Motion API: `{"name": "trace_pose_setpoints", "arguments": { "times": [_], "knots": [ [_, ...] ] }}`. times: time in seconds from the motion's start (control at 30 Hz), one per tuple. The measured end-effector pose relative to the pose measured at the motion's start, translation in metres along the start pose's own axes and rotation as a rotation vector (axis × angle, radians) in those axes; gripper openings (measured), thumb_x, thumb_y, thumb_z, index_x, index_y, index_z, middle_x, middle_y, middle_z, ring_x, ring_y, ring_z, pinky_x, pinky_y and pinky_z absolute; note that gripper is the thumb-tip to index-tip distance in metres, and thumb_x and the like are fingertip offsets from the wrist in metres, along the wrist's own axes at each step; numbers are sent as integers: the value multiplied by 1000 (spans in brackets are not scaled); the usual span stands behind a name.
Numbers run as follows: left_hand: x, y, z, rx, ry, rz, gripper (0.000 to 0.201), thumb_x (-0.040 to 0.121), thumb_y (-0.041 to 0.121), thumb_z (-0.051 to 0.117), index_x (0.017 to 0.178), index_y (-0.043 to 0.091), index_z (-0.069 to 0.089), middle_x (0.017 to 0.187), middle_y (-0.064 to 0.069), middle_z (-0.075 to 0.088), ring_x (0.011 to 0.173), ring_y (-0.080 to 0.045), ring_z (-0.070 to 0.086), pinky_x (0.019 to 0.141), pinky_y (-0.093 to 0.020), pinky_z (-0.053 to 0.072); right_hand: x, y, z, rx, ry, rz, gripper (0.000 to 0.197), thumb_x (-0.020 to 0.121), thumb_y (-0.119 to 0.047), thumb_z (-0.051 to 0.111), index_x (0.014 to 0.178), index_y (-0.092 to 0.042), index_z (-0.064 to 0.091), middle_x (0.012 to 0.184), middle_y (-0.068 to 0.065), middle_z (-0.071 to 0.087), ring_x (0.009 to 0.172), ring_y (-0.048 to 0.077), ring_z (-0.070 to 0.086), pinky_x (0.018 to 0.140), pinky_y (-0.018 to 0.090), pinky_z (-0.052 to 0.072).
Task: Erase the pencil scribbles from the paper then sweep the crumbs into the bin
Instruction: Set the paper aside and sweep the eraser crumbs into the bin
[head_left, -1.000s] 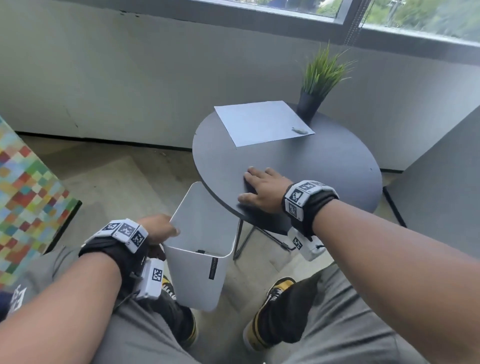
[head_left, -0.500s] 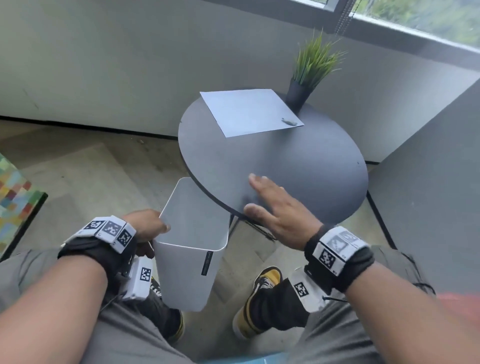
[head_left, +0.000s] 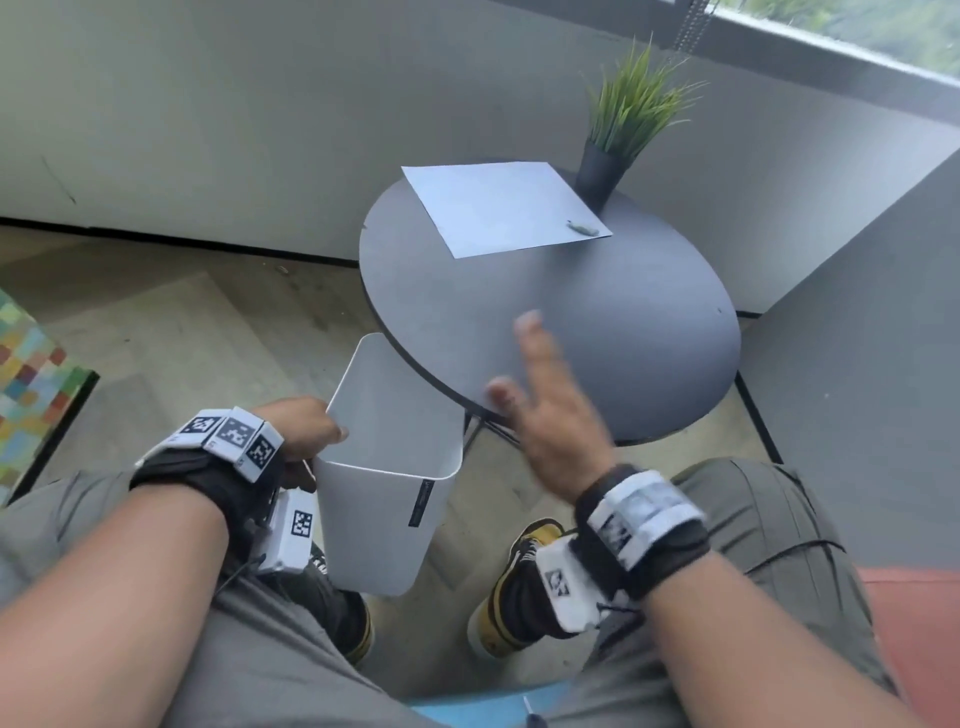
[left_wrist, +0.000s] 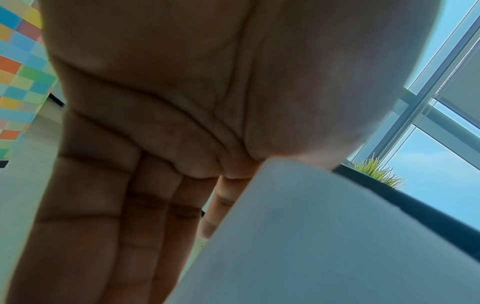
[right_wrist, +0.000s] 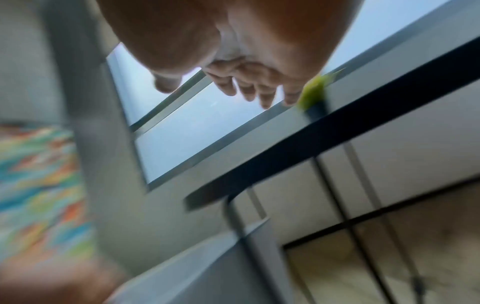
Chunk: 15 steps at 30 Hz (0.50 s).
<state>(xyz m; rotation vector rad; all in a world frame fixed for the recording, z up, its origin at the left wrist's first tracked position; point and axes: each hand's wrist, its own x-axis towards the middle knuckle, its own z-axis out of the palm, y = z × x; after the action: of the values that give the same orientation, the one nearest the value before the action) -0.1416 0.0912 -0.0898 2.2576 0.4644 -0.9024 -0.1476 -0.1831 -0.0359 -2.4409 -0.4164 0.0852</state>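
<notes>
**Bin held under the table's edge, right hand loose above it**

The bin (head_left: 387, 467), a white open-topped container, stands tilted on the floor between the person's knees, its far rim tucked just under the near edge of the round dark table (head_left: 649, 332). The left hand (head_left: 304, 426) grips the bin's near-left rim: the thumb hooks over the top edge while the fingers run down the outside wall, as the left wrist view shows with the fingers (left_wrist: 85, 216) laid flat against the bin (left_wrist: 324, 246). The right hand (head_left: 556, 415) hangs in the air over the near edge of the table, blurred, fingers spread and relaxed, holding nothing; whether it touches the tabletop I cannot tell. In the right wrist view the same hand (right_wrist: 233, 51) shows loose, parted fingers (right_wrist: 262, 92) above the table's dark edge (right_wrist: 324, 133).

Farther out, the paper (head_left: 498, 208) lies flat on the far side of the table, well apart from both hands, one corner reaching past the table's far-left rim. A small grey eraser (head_left: 582, 227) rests on the paper near its right corner. Any scribbles or crumbs are too faint to make out. Just behind the paper's right corner stands a potted plant (head_left: 623, 124) with thin green blades in a dark pot. A multicoloured checked panel (head_left: 31, 374) sits at the left on the floor, and a window (head_left: 841, 31) runs along the top right above the grey wall.
</notes>
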Motion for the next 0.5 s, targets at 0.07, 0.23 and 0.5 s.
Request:
{"name": "trace_pose_setpoints", "arguments": {
  "times": [0.07,0.23,0.5],
  "knots": [
    [0,-2,0,-18,-18,-1,27,97,22,48,110,3,62,93,-21,73,72,-35,74,75,-48,59,13,34,-26,-69,178,305,81,92,-66,25,156,-19,8,164,-1,0,150,11,-1,122,43,3],
    [1,0,-3,73,14,28,29,97,25,49,113,6,63,104,-16,71,87,-34,73,80,-38,57,4,30,12,-469,-57,457,81,89,-72,4,155,-26,4,164,-2,-9,149,24,-13,116,58,-8],
    [2,3,-6,28,-9,25,31,98,23,47,112,1,64,96,-20,73,82,-37,73,64,-30,52,11,-38,38,137,-70,-152,66,98,-47,44,154,-21,22,161,-4,21,147,10,20,122,36,13]
  ]
}}
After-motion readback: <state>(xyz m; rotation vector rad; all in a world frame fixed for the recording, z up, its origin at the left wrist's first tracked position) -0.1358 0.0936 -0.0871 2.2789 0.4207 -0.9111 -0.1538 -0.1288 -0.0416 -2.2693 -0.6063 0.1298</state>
